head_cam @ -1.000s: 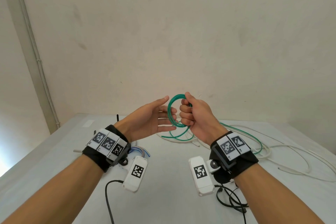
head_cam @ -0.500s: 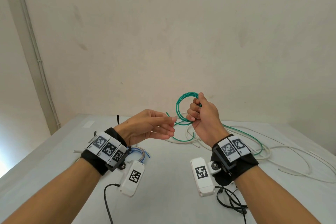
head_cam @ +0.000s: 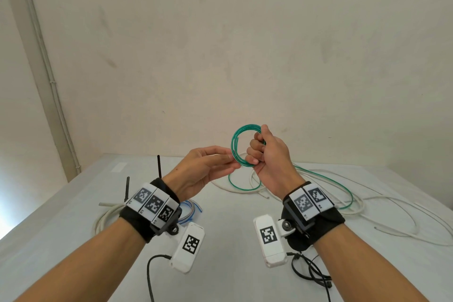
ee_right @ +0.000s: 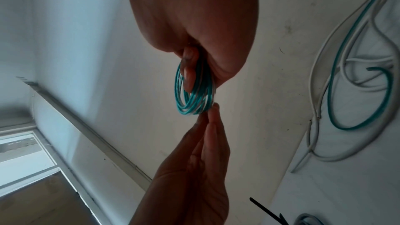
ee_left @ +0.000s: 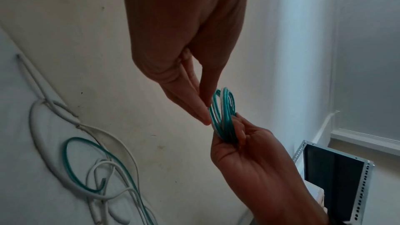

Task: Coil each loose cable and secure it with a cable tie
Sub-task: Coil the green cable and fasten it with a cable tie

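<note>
Since the earlier frame, left hand (head_cam: 201, 169) has closed in, straight fingertips now touching the green cable coil (head_cam: 239, 147) gripped above the counter (head_cam: 73, 203) by right hand (head_cam: 268, 154), tail trailing among white cables (head_cam: 367, 203).

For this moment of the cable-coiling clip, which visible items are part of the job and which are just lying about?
In the job:
- green cable coil, gripped by the right hand
- left hand, fingertips at the coil's edge
- loose green cable trailing on the table
- white cables, uncoiled
- black cable ties

Lying about:
- blue-grey wire bundle
- black cord
- metal rack
</note>
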Action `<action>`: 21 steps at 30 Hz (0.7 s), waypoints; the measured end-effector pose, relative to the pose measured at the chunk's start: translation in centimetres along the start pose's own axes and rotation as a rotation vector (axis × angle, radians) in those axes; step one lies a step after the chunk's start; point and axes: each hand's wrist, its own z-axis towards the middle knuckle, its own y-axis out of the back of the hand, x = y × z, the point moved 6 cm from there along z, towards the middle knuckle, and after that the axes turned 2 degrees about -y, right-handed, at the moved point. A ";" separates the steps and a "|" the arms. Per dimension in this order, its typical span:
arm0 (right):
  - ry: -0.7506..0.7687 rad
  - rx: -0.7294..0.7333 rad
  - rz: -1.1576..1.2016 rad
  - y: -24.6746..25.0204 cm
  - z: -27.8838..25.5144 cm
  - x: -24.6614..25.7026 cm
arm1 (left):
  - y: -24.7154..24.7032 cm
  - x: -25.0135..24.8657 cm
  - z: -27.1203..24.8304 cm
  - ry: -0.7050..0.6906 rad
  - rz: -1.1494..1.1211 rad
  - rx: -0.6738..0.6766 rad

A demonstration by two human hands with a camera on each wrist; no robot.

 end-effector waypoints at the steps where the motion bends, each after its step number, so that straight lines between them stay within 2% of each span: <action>1: 0.004 -0.002 -0.016 0.0 0.0 0.0 | -0.1 0.0 0.0 0.000 0.014 0.004; 4: 0.019 -0.007 -0.060 -0.1 -0.2 -0.1 | -0.4 0.1 -0.2 0.020 -0.001 0.043; 9: 0.033 -0.032 -0.160 -0.2 -0.2 -0.3 | -0.7 -0.2 -0.4 0.039 -0.149 0.043; 16: 0.063 -0.036 -0.377 0.0 0.0 -0.8 | 0.1 -0.7 0.0 -0.103 0.096 -0.045; 21: -0.039 0.001 -0.401 0.4 0.2 -1.4 | 0.6 -0.6 0.5 -0.210 0.219 -0.114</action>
